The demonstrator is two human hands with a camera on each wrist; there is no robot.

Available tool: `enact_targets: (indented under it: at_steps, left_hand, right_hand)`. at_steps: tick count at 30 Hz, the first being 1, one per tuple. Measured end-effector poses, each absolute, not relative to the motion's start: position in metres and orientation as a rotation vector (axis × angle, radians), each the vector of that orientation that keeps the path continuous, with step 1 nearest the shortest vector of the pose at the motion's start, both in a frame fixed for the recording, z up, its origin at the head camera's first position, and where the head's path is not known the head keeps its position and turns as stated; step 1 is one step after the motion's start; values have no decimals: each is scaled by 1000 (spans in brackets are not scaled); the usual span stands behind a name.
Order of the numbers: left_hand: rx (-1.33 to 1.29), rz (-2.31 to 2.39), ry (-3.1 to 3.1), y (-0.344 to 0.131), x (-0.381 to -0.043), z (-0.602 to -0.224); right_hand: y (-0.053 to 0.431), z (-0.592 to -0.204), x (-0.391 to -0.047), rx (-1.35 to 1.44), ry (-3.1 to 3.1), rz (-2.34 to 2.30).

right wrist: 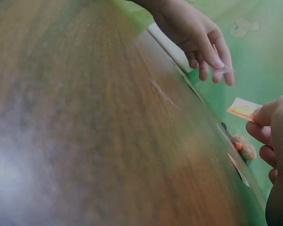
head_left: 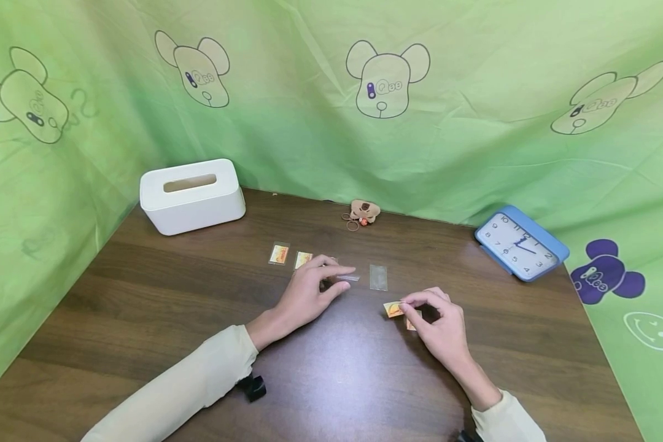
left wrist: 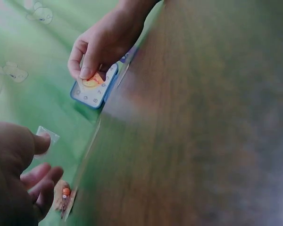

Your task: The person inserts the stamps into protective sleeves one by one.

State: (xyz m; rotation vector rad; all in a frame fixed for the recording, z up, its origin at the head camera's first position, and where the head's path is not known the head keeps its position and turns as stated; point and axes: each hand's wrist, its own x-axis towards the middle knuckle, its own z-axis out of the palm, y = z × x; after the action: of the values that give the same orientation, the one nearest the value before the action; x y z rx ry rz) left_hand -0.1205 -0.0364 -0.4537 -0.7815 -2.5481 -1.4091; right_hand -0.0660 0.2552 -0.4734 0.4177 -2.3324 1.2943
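Observation:
My left hand (head_left: 304, 294) pinches a small clear plastic sleeve (head_left: 349, 278) between thumb and finger, above the table. To the right, my right hand (head_left: 441, 325) pinches a small yellow and orange picture card (head_left: 392, 309) by its edge. Partly hidden under that hand lies another card (head_left: 411, 323). Between the hands a clear sleeve (head_left: 378, 277) lies flat on the table. Left of it, beyond my left hand, rest a sleeved card (head_left: 279, 254) and a second card (head_left: 302, 259); the fingers partly cover a further one. In the left wrist view, the pinched sleeve (left wrist: 51, 136) looks transparent.
On the brown wooden table (head_left: 199, 313) a white tissue box (head_left: 199, 202) stands at the back left. A plush keychain (head_left: 364, 212) lies at the back edge, and a blue clock (head_left: 522, 245) leans at the right. Green printed cloth (head_left: 287, 123) hangs behind.

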Motion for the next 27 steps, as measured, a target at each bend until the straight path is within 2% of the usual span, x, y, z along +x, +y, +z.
enact_targets:
  at_steps: [6, 14, 27]
  left_hand:
    - [-804, -1591, -2526, -40, -119, -455]
    - [-834, -1586, -2535, -45, -116, -457]
    - [-709, -1610, -2604, -46, -111, -457]
  right_hand:
    - [253, -474, -65, 405, -2339, 1305]
    - [246, -473, -63, 418, -2316, 1339]
    - [232, -469, -63, 467, -2263, 1400]
